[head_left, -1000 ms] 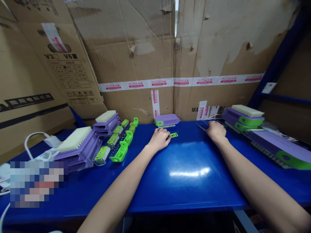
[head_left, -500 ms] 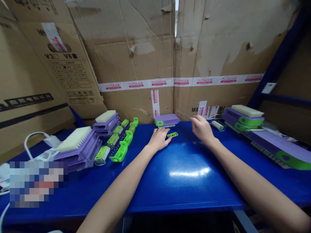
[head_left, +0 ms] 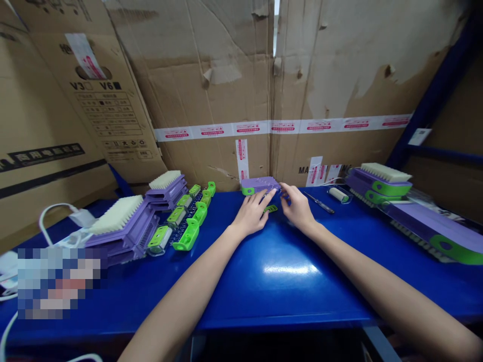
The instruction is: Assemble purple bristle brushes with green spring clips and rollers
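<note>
A purple brush block with a green end [head_left: 260,185] lies bristles down at the back of the blue table [head_left: 294,281]. My left hand [head_left: 251,215] rests on the table with its fingers stretched out, the tips touching the block's front edge. My right hand [head_left: 298,206] is close beside it on the right. Its fingers pinch a thin clear strip against the block's right end, and the strip is hard to make out. A small flat green piece [head_left: 270,208] lies on the table between the two hands.
Stacked purple brushes with white bristles [head_left: 124,223] and a row of green clips [head_left: 190,221] lie on the left. More purple and green brushes [head_left: 379,181] are on the right. A thin tool [head_left: 319,202] and a small white roller [head_left: 337,194] are nearby. Cardboard boxes [head_left: 226,75] wall the back.
My right hand has moved left from the brushes on the right, carrying the clear strip to the purple block. My left hand has opened and slid forward to touch the block.
</note>
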### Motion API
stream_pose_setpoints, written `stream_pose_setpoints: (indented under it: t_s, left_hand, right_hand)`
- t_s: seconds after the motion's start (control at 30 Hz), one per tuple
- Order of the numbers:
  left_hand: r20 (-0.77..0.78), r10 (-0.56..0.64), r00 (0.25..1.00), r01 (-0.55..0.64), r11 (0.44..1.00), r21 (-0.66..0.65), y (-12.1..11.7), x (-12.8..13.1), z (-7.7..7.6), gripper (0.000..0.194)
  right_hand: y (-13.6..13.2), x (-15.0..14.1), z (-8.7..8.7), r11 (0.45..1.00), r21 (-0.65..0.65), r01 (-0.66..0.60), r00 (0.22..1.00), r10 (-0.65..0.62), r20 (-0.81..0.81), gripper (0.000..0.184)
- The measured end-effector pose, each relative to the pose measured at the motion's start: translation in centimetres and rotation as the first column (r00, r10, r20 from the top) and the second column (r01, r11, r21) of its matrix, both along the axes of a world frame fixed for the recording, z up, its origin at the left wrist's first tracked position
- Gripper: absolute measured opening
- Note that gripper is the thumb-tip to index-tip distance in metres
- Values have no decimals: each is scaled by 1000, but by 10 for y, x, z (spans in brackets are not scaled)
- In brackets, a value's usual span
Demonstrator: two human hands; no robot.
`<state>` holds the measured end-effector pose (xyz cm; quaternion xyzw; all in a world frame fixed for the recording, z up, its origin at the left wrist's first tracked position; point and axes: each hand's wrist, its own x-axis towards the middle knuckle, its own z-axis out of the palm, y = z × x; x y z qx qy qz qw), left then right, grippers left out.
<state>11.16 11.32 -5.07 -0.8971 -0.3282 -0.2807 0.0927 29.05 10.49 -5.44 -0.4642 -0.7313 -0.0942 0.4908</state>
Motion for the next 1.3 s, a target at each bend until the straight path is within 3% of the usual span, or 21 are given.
stream_pose_setpoints:
  t_s: [0.13, 0.23, 0.4, 0.5, 0.57, 0.7, 0.83, 0.9, 1.03, 1.17, 1.3]
  left_hand:
    - [-99, -53, 994, 60, 996, 69, -1, 1, 0, 60]
    - [-65, -23, 998, 29, 996, 86, -2, 2, 0, 55]
    - [-21, 1, 1000, 0, 999, 43, -1, 3, 0, 42]
    - [-82, -8, 997, 8, 1000, 5, 1, 2, -2, 29]
    - [-91, -8, 996, 7, 1000, -1, 2, 2, -4, 24]
    - [0, -10, 1000, 10, 1000, -9, 3, 4, -5, 22]
    - [296, -8, 955, 60, 984, -169, 3, 10, -6, 21]
    - [460, 26, 888, 132, 942, -308, 4, 13, -7, 20]
    - [613, 84, 785, 335, 776, -535, 9, 15, -11, 24]
    - [676, 126, 727, 432, 680, -592, 11, 12, -11, 26]
    - [666, 139, 733, 470, 605, -643, 10, 10, -7, 26]
  right_hand:
    - [0, 2, 0, 988, -152, 37, 998, -44, -44, 31]
    - [0, -4, 2, 952, -295, -87, 956, -4, -295, 29]
    - [-1, -7, 8, 784, -432, -446, 673, -25, -739, 36]
    - [-3, -5, 11, 701, -417, -578, 522, -75, -850, 32]
    - [-3, -3, 12, 664, -405, -628, 468, -93, -879, 29]
    - [-3, -2, 10, 610, -417, -674, 462, -92, -882, 27]
    - [-2, -3, 7, 570, -427, -702, 475, -73, -877, 25]
    - [-2, -3, 6, 548, -421, -723, 468, -60, -882, 26]
    - [-2, -4, 4, 523, -404, -751, 460, -25, -888, 25]
    - [-3, -5, 5, 531, -426, -732, 494, -17, -869, 26]
    - [-3, -5, 6, 537, -425, -729, 490, -25, -871, 37]
